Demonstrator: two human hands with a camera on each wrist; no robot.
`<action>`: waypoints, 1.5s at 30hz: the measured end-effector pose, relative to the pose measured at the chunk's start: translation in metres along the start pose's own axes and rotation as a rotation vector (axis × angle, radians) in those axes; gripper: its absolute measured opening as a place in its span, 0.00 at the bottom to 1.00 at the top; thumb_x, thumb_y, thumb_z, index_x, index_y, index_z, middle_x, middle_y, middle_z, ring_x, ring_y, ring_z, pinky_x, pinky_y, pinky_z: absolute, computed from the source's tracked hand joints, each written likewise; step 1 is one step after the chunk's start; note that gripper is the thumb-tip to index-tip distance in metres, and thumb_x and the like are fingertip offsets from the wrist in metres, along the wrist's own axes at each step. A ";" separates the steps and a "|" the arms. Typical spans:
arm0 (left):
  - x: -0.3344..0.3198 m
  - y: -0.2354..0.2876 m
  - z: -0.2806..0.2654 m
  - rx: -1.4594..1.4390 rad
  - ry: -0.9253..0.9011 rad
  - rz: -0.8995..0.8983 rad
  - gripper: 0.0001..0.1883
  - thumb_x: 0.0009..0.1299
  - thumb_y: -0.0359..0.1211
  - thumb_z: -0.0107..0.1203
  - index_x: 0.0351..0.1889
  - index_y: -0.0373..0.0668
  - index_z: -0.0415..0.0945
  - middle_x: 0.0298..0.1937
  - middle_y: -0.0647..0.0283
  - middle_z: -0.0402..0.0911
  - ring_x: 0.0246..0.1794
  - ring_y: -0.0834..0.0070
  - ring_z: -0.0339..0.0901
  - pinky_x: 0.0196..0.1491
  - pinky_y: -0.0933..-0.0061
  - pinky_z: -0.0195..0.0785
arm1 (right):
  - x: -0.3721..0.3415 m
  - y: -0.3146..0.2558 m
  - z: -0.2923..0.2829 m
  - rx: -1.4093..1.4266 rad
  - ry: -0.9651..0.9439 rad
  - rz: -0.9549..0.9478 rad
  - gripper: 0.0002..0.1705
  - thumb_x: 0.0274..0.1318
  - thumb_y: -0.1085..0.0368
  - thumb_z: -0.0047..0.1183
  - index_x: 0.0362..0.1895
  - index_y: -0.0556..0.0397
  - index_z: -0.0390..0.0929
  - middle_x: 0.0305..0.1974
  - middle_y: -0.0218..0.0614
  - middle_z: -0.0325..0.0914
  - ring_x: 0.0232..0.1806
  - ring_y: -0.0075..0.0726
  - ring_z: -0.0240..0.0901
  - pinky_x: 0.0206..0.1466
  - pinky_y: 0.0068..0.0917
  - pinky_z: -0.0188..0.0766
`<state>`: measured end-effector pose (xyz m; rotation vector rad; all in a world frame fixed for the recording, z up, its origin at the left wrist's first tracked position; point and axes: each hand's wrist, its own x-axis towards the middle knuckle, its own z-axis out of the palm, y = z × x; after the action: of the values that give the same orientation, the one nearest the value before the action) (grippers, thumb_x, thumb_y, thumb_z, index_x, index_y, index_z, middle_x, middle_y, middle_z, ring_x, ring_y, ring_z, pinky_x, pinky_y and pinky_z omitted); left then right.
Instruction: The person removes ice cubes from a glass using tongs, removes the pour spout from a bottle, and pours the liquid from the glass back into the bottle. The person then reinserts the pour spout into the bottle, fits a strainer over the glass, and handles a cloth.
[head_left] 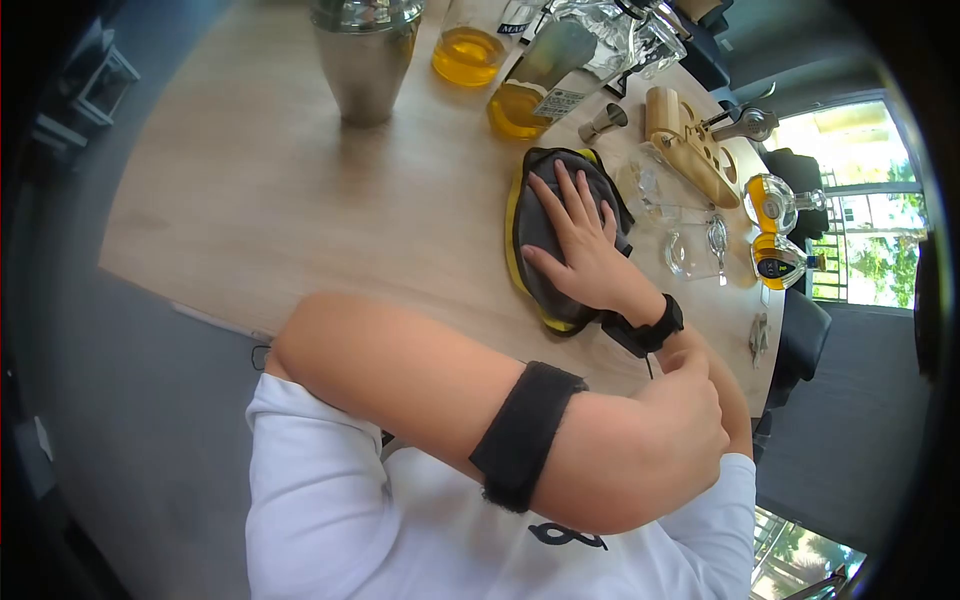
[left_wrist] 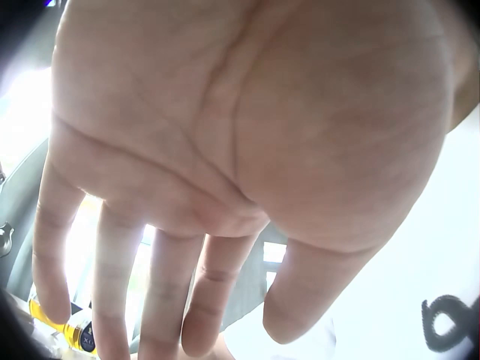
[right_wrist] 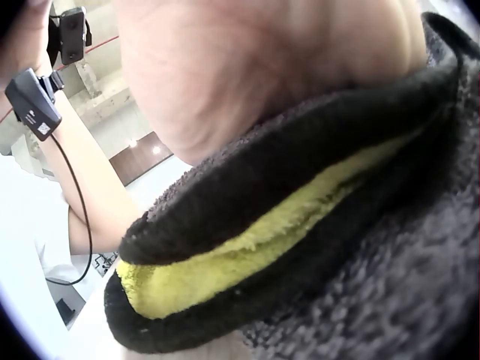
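Note:
A dark grey cloth with yellow edging (head_left: 540, 290) lies folded on the table, and my right hand (head_left: 575, 235) rests palm down on it with fingers spread. In the right wrist view the heel of that hand (right_wrist: 277, 67) touches the cloth (right_wrist: 352, 255), whose fold shows yellow inside. Across the front of my body, my left hand (head_left: 660, 430) hangs over the right forearm and holds nothing. Its palm (left_wrist: 240, 142) fills the left wrist view, the fingers loosely extended; whether it touches the forearm I cannot tell.
A metal shaker (head_left: 367, 70), a glass with amber liquid (head_left: 468, 55) and a bottle (head_left: 545, 85) stand beyond the cloth. To its right are a jigger (head_left: 603, 122), a wooden stand (head_left: 690, 155), clear glassware (head_left: 690, 250) and amber bottles (head_left: 772, 203).

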<state>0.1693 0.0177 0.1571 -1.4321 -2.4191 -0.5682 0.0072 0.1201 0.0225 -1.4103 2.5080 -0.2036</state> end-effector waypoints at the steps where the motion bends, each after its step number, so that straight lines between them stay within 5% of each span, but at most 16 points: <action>1: -0.002 -0.001 -0.002 0.002 -0.002 0.001 0.12 0.59 0.38 0.70 0.34 0.39 0.87 0.31 0.62 0.85 0.35 0.66 0.79 0.44 0.60 0.66 | 0.005 0.001 0.000 -0.009 -0.001 0.001 0.51 0.71 0.39 0.56 0.90 0.33 0.48 0.90 0.54 0.34 0.90 0.73 0.31 0.81 0.81 0.35; 5: -0.007 0.001 -0.003 0.043 -0.025 0.023 0.12 0.59 0.38 0.70 0.35 0.40 0.89 0.32 0.63 0.87 0.37 0.66 0.81 0.44 0.62 0.66 | 0.021 -0.004 -0.007 -0.083 -0.058 0.022 0.53 0.71 0.39 0.55 0.90 0.38 0.46 0.91 0.53 0.34 0.91 0.69 0.29 0.86 0.70 0.32; 16: 0.016 -0.014 0.008 -0.049 -0.237 -0.014 0.08 0.63 0.36 0.69 0.37 0.46 0.90 0.34 0.65 0.88 0.41 0.66 0.81 0.47 0.63 0.65 | 0.029 0.005 -0.003 -0.024 0.046 -0.106 0.50 0.66 0.40 0.59 0.85 0.42 0.57 0.89 0.53 0.42 0.90 0.69 0.36 0.84 0.74 0.38; 19: 0.014 -0.021 0.002 -0.076 -0.273 -0.055 0.08 0.62 0.33 0.66 0.36 0.41 0.88 0.35 0.63 0.85 0.42 0.65 0.80 0.47 0.65 0.66 | -0.001 -0.004 -0.003 -0.032 -0.006 -0.133 0.48 0.70 0.42 0.57 0.86 0.44 0.54 0.89 0.56 0.40 0.89 0.73 0.34 0.83 0.79 0.38; 22: 0.013 -0.029 -0.002 -0.021 -0.243 -0.061 0.09 0.61 0.33 0.65 0.37 0.40 0.88 0.38 0.62 0.86 0.44 0.64 0.80 0.48 0.65 0.68 | -0.044 -0.013 -0.002 -0.057 -0.097 -0.107 0.52 0.67 0.42 0.61 0.87 0.40 0.51 0.90 0.51 0.35 0.91 0.67 0.29 0.83 0.80 0.37; 26: 0.014 -0.040 0.006 -0.021 -0.186 -0.104 0.08 0.62 0.32 0.64 0.37 0.42 0.89 0.40 0.61 0.86 0.47 0.63 0.81 0.52 0.63 0.71 | -0.101 0.012 0.029 -0.136 0.024 -0.076 0.49 0.61 0.39 0.63 0.84 0.32 0.62 0.90 0.45 0.43 0.91 0.60 0.36 0.84 0.74 0.39; 28: 0.016 -0.048 0.011 -0.009 -0.243 -0.080 0.07 0.64 0.33 0.63 0.37 0.45 0.89 0.40 0.63 0.84 0.48 0.64 0.80 0.52 0.63 0.70 | -0.132 0.030 0.021 -0.029 -0.024 -0.122 0.45 0.66 0.41 0.56 0.83 0.40 0.65 0.89 0.43 0.47 0.91 0.59 0.38 0.84 0.73 0.31; 36: 0.024 -0.074 0.040 -0.049 -0.398 -0.150 0.05 0.70 0.35 0.62 0.31 0.51 0.85 0.39 0.67 0.80 0.47 0.66 0.79 0.51 0.65 0.69 | -0.270 0.094 -0.006 0.262 -0.011 0.344 0.46 0.58 0.46 0.68 0.79 0.35 0.67 0.88 0.43 0.51 0.91 0.60 0.39 0.87 0.65 0.28; 45: 0.047 -0.120 0.058 -0.300 -0.441 -0.319 0.11 0.78 0.38 0.63 0.49 0.41 0.81 0.50 0.58 0.83 0.55 0.58 0.80 0.58 0.56 0.73 | -0.377 0.278 0.003 0.221 0.199 0.738 0.52 0.60 0.47 0.68 0.85 0.37 0.58 0.90 0.42 0.44 0.92 0.54 0.37 0.87 0.60 0.37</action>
<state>0.0396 0.0287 0.1027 -1.4068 -3.0554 -0.7831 -0.0319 0.5865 0.0091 -0.3428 2.8596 -0.4643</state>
